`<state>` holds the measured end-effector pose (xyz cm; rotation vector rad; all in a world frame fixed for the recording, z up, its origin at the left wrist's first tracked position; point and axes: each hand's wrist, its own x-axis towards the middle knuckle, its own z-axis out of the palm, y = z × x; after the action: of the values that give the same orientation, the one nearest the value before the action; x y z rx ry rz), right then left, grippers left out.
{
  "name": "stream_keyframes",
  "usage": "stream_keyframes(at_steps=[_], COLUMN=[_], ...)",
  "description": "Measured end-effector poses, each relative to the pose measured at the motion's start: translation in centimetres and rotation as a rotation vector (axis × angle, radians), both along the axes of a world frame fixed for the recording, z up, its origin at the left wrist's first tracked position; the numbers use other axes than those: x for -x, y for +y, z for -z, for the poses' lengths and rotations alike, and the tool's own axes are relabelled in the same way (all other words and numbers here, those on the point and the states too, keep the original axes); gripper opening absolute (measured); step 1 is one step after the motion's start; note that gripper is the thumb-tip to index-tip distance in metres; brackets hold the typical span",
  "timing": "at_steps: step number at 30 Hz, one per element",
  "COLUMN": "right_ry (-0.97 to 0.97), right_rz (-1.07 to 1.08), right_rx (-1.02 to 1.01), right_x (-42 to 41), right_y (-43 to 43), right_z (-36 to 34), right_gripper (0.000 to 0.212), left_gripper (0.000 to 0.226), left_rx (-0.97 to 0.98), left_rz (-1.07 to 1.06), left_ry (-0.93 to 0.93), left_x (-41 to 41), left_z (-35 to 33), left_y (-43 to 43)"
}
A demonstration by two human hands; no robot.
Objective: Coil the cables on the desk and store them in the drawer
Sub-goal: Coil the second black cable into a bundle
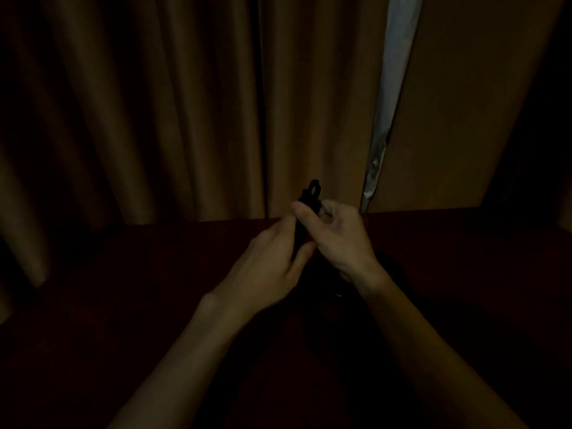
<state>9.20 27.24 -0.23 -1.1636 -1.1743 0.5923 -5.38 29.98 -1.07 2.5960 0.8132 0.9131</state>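
Two grips clench one black cable (314, 188) just above the table (123, 305): the right grip (337, 233) wraps it below its looped top, the left grip (266, 267) pinches lower, likely so the coil cannot spring open.

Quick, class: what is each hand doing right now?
Left hand: grips the black cable bundle.
Right hand: pinches the same bundle near its top.

Cable (310, 196) between hands, curtain (185, 103) behind.
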Motion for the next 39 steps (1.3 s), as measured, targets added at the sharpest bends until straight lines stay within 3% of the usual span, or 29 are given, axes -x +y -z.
stream_keyframes(at_steps=[5, 9, 11, 14, 18, 20, 22, 23, 27, 29, 30, 32, 34, 37, 39], right_ry=[0.073, 0.002, -0.035, -0.027, 0.095, 0.135, 0.182, 0.193, 0.133, 0.066, 0.043, 0.025, 0.037, -0.017, 0.006], right_rz=[-0.179, -0.419, -0.494, -0.48, -0.504, -0.595, -0.667, -0.699, -0.727, -0.632, -0.591, -0.525, -0.463, -0.324, -0.281], right_rx=[0.015, 0.115, 0.108, 0.077, 0.058, 0.002, -0.033, -0.038, -0.025, -0.034, -0.037, -0.027, -0.003, -0.018, -0.027], right_x=[0.6, -0.4, -1.0, -1.7, -1.9, -2.0, -2.0, -2.0, -2.0, -1.9, -1.8, -1.5, -1.1, -0.7, -0.7], right_y=[-0.1, -0.4, -0.7, -0.6, -0.6, -0.7, -0.7, -0.7, -1.3, -1.4, -1.4, -1.2, -1.0, -0.6, -0.4], right_z=[0.0, 0.1, -0.1, 0.1, 0.2, 0.1, -0.1, -0.1, -0.6, -0.7, -0.7, -0.6, -0.4, -0.4, -0.4], right_gripper=[0.025, 0.033, 0.033, 0.03, 0.033, 0.036, 0.057, 0.06, 0.036, 0.02, 0.014, 0.013, 0.021, 0.023, 0.017], left_gripper=[0.032, 0.007, 0.014, 0.025, 0.027, 0.023, 0.025, 0.027, 0.029, 0.028, 0.029, 0.037, 0.033, 0.012, 0.015], left_rx=[-0.162, -0.021, 0.178, 0.662, 1.118, 1.421, 1.678, 1.736, 1.795, 1.764, 1.691, 1.364, 0.941, 0.431, 0.206], left_rz=[-0.215, -0.188, -0.1, 0.085, 0.354, 0.641, 0.968, 1.048, 1.114, 1.0, 0.827, 0.392, 0.123, -0.017, 0.009], left_ry=[0.067, -0.066, -0.215, -0.449, -0.544, -0.543, -0.534, -0.539, -0.494, -0.505, -0.53, -0.548, -0.513, -0.43, -0.294], left_x=[-0.1, 0.8, 1.2, 1.1, 1.3, 1.8, 1.8, 1.8, 1.5, 1.4, 1.3, 0.8, 0.4, 0.4, 0.5], left_z=[-0.1, -0.7, -1.0, -1.4, -1.8, -1.6, -1.3, -1.1, -0.3, -0.6, -0.8, -1.1, -1.1, -0.6, -0.4], left_y=[-0.7, 0.0, 0.6, 0.5, 0.2, 0.7, 1.0, 1.1, 1.7, 1.5, 1.2, 0.6, 0.3, 0.4, 0.5])
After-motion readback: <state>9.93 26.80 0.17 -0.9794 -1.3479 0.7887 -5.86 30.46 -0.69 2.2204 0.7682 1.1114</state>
